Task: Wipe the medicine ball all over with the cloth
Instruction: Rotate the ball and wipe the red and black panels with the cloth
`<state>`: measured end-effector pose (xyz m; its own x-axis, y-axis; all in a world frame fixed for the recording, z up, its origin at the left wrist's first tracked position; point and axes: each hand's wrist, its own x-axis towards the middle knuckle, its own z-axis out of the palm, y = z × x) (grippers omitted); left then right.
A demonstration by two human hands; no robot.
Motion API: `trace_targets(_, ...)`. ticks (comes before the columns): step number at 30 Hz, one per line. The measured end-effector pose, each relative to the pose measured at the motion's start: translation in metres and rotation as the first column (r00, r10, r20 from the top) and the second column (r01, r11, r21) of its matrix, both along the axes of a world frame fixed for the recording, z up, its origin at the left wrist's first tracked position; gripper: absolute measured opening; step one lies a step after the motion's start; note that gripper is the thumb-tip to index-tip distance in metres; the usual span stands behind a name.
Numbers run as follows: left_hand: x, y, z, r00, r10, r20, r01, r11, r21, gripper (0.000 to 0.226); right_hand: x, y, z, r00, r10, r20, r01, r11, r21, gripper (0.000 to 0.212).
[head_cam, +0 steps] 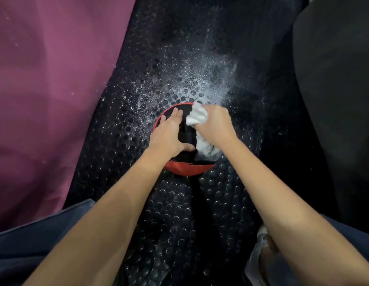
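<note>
A red and black medicine ball (187,167) sits on a black studded rubber floor mat (173,213) in the middle of the view. My left hand (169,135) lies flat on the ball's top left with straight, spread fingers. My right hand (215,124) grips a bunched white cloth (197,117) and holds it against the ball's upper right side. A second fold of the cloth hangs below that hand on the ball. Much of the ball's top is hidden by both hands.
White powder or spray (191,79) is scattered over the mat beyond the ball. A maroon fabric surface (47,89) fills the left. A dark padded object (340,100) stands at the right. My dark trouser legs (35,244) and one foot (264,248) frame the bottom.
</note>
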<state>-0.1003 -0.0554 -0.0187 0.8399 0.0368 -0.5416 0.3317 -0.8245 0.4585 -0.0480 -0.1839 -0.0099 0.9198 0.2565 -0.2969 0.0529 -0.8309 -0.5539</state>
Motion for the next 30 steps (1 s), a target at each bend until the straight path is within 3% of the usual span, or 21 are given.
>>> trace_targets(5,0.002,-0.004,0.002,0.999,-0.032,-0.001,0.032,0.999,0.03,0.114,0.031,-0.005,-0.002,0.981,-0.186,-0.053,0.187,0.982,0.016,0.034)
trace_targets(11,0.002,0.002,0.002,0.999,-0.035,-0.013,0.035,0.999,0.013,0.116,0.001,-0.002,0.001,1.0,-0.023,-0.015,0.023,0.999,0.024,0.03)
trace_targets(16,0.002,-0.004,0.001,0.999,-0.039,-0.014,0.04,0.999,0.028,0.116,0.039,-0.011,-0.005,0.97,-0.222,-0.094,0.227,0.973,0.041,0.032)
trace_targets(18,0.005,-0.002,0.002,0.999,-0.033,-0.022,0.034,0.999,0.025,0.117,0.039,-0.011,-0.005,0.977,-0.193,-0.091,0.197,0.98,0.029,0.034)
trace_targets(22,0.004,0.001,0.002,1.0,-0.013,-0.029,0.013,1.0,0.01,0.117,0.021,-0.007,-0.005,0.999,0.035,-0.039,-0.036,0.999,-0.025,0.04)
trace_targets(27,0.002,-0.007,0.004,0.999,-0.034,-0.013,0.034,0.999,0.016,0.114,0.043,-0.013,-0.004,0.99,-0.12,-0.079,0.12,0.993,-0.001,0.033)
trace_targets(30,0.005,-0.003,0.002,0.999,-0.015,-0.028,0.016,1.0,0.015,0.116,0.029,-0.005,0.001,0.998,-0.035,-0.048,0.034,0.999,-0.019,0.033)
